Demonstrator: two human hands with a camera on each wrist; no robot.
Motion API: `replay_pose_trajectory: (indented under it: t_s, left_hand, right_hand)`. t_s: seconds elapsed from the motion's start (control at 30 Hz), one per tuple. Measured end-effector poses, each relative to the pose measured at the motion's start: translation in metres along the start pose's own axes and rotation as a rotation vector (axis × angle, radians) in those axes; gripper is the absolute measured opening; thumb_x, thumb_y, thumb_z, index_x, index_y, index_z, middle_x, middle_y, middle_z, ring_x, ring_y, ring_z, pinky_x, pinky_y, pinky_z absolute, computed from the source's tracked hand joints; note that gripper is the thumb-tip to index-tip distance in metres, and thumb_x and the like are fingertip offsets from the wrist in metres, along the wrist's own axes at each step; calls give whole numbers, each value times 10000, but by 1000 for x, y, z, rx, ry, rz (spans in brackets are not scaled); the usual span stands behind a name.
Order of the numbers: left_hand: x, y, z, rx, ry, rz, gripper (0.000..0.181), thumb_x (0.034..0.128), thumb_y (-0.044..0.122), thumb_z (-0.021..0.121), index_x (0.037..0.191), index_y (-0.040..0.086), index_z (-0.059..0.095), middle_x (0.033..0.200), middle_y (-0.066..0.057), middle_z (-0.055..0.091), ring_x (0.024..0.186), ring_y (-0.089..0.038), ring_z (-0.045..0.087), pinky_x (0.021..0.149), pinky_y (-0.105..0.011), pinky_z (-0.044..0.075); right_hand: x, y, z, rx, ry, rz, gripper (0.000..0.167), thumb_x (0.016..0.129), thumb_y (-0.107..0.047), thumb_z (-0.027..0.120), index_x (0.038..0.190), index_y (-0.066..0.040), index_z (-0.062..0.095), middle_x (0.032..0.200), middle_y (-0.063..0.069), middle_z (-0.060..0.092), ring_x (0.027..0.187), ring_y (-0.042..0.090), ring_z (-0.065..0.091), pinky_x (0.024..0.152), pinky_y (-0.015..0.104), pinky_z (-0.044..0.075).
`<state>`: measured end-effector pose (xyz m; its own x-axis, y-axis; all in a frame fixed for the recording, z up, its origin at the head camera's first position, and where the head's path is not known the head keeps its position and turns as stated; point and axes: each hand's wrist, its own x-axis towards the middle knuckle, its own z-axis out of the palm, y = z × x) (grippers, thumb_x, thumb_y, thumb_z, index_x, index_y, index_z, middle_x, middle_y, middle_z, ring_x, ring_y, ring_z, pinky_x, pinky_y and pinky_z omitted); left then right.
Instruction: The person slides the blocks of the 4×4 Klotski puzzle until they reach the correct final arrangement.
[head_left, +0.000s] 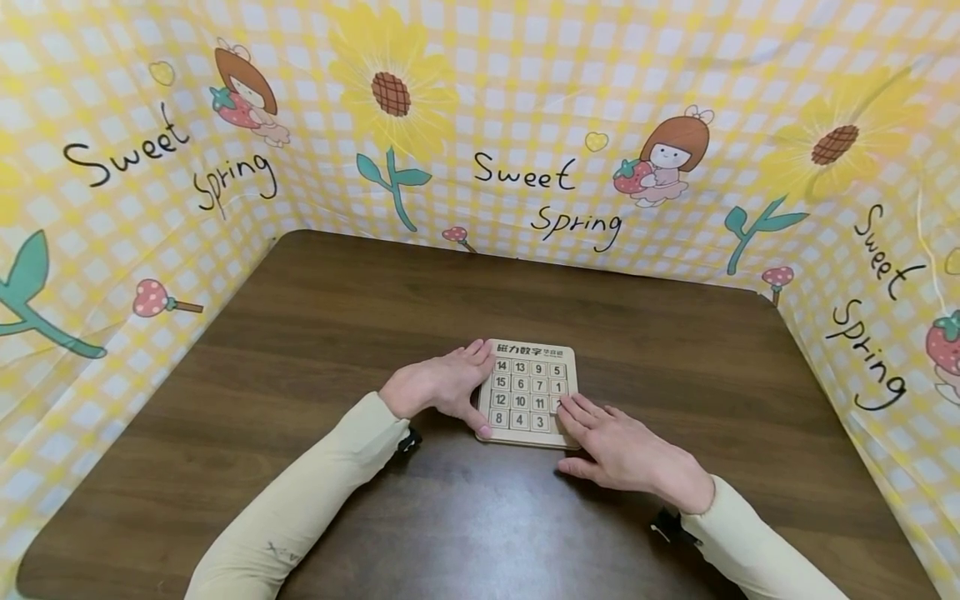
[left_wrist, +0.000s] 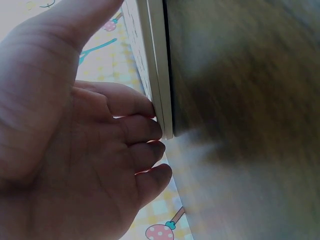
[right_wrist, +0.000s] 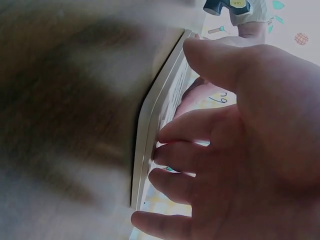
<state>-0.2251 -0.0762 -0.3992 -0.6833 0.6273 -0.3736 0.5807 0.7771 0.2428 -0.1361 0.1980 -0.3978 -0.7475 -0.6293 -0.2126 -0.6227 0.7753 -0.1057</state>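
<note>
- Number puzzle point(head_left: 529, 393) is lying on table point(head_left: 375, 308), straight ahead at 12 o'clock
- Left hand point(head_left: 450, 387), fingers relaxed, is touching its 9 o'clock edge
- Right hand point(head_left: 618, 446), fingers straight, is resting at its 4 o'clock

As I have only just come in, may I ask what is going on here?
A person is handling a number puzzle that lies on the table. The left grip rests along the puzzle's left edge, while the right grip touches its near right part and hides some of it. The numbers are not in order: the far row of tiles reads 14, 13, 9, 5.
</note>
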Motion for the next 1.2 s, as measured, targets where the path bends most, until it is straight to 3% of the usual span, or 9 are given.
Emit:
replay_pose_trajectory:
  t_s: [0.2, 0.63, 1.2]
  left_hand:
    - [-1, 0, 1, -1, 6, 1, 1241, 726, 645, 754, 1566, -1, 108, 1652, -178, 5, 1541, -298, -1, 1267, -401, 88]
    - [-1, 1, -1, 0, 4, -6, 1238, 729, 641, 755, 1563, -10, 111, 1652, -172, 11, 1541, -291, 2, 1266, -403, 101]
    - [-1, 0, 0, -15, 1, -6, 1251, 726, 632, 763, 1564, -9, 91, 1653, -167, -12, 1541, -290, -16, 1267, -404, 85]
  right_hand:
    - [-2, -8, 0, -4, 33, -18, 776, 953, -532, 543, 1507, -21, 360, 1595, 185, 295, 1481, 345, 284, 1122, 585, 363]
    - [4, -25, 5, -43, 13, -81, 757, 966, -542, 511, 1510, -37, 363, 1596, 148, 315, 1491, 329, 268, 1154, 572, 323]
    - [-9, -15, 5, 1, 24, -48, 711, 965, -484, 548, 1497, -38, 391, 1582, 150, 343, 1477, 347, 295, 1134, 616, 318]
